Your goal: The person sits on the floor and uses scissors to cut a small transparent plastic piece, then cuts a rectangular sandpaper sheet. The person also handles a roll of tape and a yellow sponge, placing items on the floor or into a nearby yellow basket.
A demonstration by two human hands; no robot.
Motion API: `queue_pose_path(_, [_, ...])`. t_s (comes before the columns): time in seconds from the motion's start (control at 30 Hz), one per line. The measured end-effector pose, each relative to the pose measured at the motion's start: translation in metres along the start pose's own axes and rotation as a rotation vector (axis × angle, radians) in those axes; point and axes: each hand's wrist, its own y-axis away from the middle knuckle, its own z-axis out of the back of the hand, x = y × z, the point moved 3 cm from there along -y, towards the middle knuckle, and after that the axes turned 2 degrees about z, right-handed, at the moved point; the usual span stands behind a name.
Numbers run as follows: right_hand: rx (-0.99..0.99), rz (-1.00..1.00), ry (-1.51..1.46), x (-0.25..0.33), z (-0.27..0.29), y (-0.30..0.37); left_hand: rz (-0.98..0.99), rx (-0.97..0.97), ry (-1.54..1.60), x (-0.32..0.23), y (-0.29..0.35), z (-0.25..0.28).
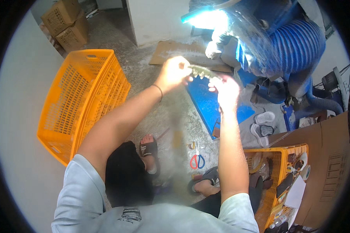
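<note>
A curved greenish strip with a row of pale, tooth-like bumps [201,72] is stretched between my two hands, held up in front of me. My left hand [175,73] pinches its left end, and a dark band circles that wrist. At the other end, the fingers of my right hand [227,90] are closed on it, partly washed out by bright light. The strip's exact kind is not clear. Behind and below it lies a blue board [206,101] on the floor.
Yellow crates [81,105] stand on the left. A blue machine with a ribbed hose [297,46] and lit lamp [206,18] is at upper right. Red-and-blue-handled scissors [197,160] lie between my feet. A cluttered yellow crate [278,171] and shoes [259,134] are at right.
</note>
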Motion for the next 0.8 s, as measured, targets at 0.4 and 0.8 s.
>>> queue_pose_path(0.4, [-0.221, 0.317, -0.251, 0.027, -0.009, -0.039, -0.604, -0.385, -0.283, -0.053, -0.022, -0.009])
queue_pose_path(0.8, [-0.210, 0.427, -0.266, 0.041, -0.035, -0.015, -0.675, -0.264, 0.108, -0.033, -0.017, -0.033])
